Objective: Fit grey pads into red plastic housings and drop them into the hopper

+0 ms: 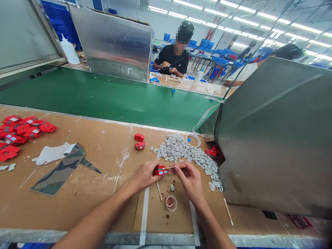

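My left hand (145,174) is closed around a small red plastic part (160,170) with pale blue patches, held just above the brown worktop. My right hand (188,180) pinches a thin wooden stick (169,167) whose tip touches that red part. Right behind my hands lies a heap of several small grey square pads (181,150). Below my hands stand a small clear cup (171,203) and a second stick (159,191), with one loose grey pad (172,187) between them.
Two red parts (139,141) lie behind my hands, a pile of red parts (22,131) at far left, camouflage cloth (62,169) and white paper (52,154) nearby. A tape roll (193,140), a grey metal hood (280,138), a green conveyor (109,97). A person sits across.
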Demonstrator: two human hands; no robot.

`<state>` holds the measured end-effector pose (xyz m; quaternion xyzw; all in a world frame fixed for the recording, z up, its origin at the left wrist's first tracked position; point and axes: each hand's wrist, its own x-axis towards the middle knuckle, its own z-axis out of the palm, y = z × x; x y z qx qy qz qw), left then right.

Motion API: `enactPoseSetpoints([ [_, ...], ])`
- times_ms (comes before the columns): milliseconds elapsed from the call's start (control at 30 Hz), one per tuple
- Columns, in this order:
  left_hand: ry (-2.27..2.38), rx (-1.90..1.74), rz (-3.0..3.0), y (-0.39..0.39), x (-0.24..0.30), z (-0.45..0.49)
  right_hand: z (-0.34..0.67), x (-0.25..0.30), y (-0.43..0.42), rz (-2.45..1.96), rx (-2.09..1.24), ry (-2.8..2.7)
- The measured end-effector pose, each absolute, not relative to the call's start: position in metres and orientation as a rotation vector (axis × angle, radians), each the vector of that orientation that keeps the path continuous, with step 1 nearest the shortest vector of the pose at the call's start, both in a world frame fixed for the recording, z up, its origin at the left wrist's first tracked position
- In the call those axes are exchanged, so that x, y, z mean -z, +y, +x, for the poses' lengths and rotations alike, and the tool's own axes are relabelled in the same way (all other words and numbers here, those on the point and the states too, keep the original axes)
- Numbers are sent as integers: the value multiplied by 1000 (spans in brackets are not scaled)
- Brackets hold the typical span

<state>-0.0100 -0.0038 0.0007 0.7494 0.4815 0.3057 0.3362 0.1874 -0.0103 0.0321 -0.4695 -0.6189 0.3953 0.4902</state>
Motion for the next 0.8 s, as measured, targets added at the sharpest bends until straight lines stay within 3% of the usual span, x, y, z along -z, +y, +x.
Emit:
enactPoseSetpoints([
  [200,1273,-769,1970,-3,1,-11,233,-52,-57,-1124,-799,-1591],
  [467,1270,-793,1927,-5,-7,-11,223,-20,-92,-1113,-794,-1913],
  [633,1265,-804,1897,-6,-11,-11,227,-40,-63,-1156,-911,-2031],
  [800,1268,-810,1864,-6,-17,-10,225,-51,10,-1532,-790,-2054],
])
